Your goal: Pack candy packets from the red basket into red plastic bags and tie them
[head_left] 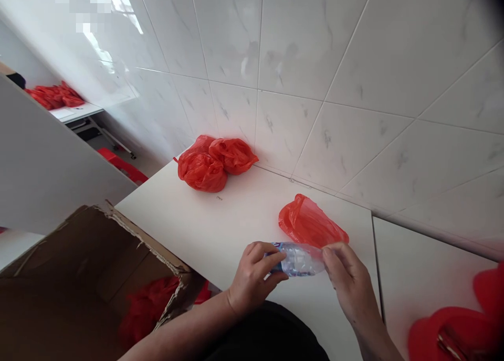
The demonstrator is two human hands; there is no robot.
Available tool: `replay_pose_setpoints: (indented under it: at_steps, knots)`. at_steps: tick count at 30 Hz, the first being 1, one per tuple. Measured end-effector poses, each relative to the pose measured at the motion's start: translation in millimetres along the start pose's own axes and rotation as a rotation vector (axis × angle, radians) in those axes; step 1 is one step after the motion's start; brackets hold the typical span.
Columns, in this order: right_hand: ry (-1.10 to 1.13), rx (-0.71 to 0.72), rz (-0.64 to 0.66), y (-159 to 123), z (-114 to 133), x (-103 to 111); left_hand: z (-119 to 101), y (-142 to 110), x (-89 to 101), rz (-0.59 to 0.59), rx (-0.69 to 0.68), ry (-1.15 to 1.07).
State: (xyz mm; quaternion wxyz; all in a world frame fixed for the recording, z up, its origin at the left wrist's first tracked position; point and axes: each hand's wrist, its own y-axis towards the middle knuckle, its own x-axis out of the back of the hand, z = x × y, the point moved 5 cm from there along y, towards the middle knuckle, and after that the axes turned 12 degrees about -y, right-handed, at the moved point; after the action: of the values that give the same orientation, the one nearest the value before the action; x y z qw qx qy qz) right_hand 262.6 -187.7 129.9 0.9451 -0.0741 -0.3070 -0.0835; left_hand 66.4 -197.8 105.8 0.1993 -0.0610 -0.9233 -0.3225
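I see a clear bottle marked blue, red bags, a white table, grey-veined white tiles, a brown box near left.

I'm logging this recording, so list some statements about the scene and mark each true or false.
The left hand holds a clear plastic bottle. True.
A red bag lies on the white table beyond the bottle. True.
The bottle stands upright on the table. False: it is held sideways, its other end at the right hand.
A cardboard box is at the picture's left. True.
Both hands wear gloves. False: both are bare.
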Motion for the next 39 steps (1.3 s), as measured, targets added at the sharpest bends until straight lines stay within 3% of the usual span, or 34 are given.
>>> replay_pose_setpoints:
  at_steps: [7, 11, 13, 15, 17, 19, 21, 23, 25, 27, 30, 33, 35, 39]
  knots:
    - [0.033, -0.004, -0.040, -3.4, 3.1, 4.6, -9.1, 3.6, 1.0, -0.040, 0.001, 0.021]
    - [-0.005, -0.022, -0.056, -0.6, -1.6, 3.9, -6.7, 0.6, 2.6, 0.044, 0.028, -0.033]
    - [-0.025, -0.014, -0.061, 1.0, -4.5, 3.9, 8.8, -10.7, 8.7, 0.108, 0.152, -0.071]
    - [-0.040, -0.006, -0.073, 2.4, -7.8, 4.8, 36.0, -33.3, 18.5, 0.197, 0.387, -0.053]
    - [-0.043, -0.005, -0.078, 3.5, -11.2, 5.1, 65.6, -65.0, 28.7, 0.362, 0.651, 0.044]
    - [-0.044, -0.001, -0.060, 4.4, -13.0, 3.2, 83.6, -90.0, 39.6, 0.491, 0.775, 0.164]
    - [-0.049, 0.019, -0.030, 4.8, -11.7, -0.9, 84.0, -91.6, 47.6, 0.450, 0.714, 0.222]
    - [-0.052, 0.063, 0.016, 4.0, -6.7, -7.5, 69.6, -72.3, 46.1, 0.359, 0.558, 0.197]
    - [-0.063, 0.122, 0.089, 1.2, 0.1, -15.8, 49.2, -43.4, 33.5, 0.347, 0.395, 0.116]
    - [-0.082, 0.191, 0.179, -3.2, 5.9, -23.9, 32.0, -16.9, 16.1, 0.413, 0.291, -0.015]
    - [-0.102, 0.252, 0.282, -8.3, 5.4, -30.2, 23.1, 0.4, -3.1, 0.574, 0.369, -0.269]
    - [-0.079, 0.224, 0.316, -6.6, -4.9, -29.9, 23.7, -6.6, -4.3, 0.666, 0.518, -0.463]
    - [-0.024, 0.166, 0.310, -3.5, -11.1, -29.1, 25.1, -15.1, 1.9, 0.638, 0.577, -0.538]
    - [0.094, 0.059, 0.286, -1.3, -9.9, -32.1, 30.6, -24.6, 16.4, 0.380, 0.658, -0.580]
